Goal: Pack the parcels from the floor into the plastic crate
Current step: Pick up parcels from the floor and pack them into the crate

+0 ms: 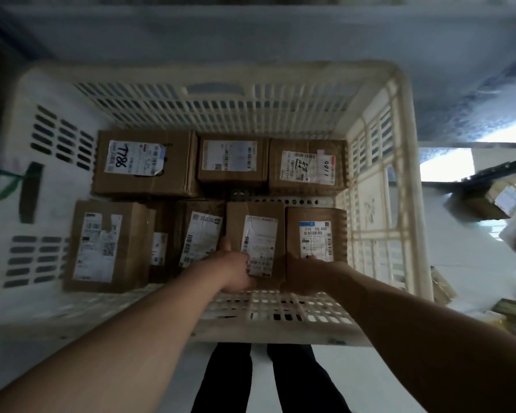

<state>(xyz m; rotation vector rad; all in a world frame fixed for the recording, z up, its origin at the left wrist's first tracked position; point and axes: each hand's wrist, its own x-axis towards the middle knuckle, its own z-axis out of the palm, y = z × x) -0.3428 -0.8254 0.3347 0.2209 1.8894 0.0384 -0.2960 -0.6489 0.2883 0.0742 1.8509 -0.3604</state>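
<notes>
One cream slatted plastic crate [405, 174] holds eight brown cardboard parcels with white labels: three along the crate's far wall [145, 162] [233, 162] [307, 168] and five along its near wall [108, 245] [160, 242] [201, 236] [258, 234] [315, 234]. Outside the crate's right wall lies one more blurred cardboard box [489, 201].

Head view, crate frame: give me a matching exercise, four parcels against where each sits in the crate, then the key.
Things:
1. T786 parcel
2. 1100 parcel
3. blue-header label parcel
4. parcel the left hand grips

Places:
A. near row, rightmost
B. far row, left
C. near row, second from right
D. far row, right

Pairs: 1-B, 2-D, 3-A, 4-C
</notes>
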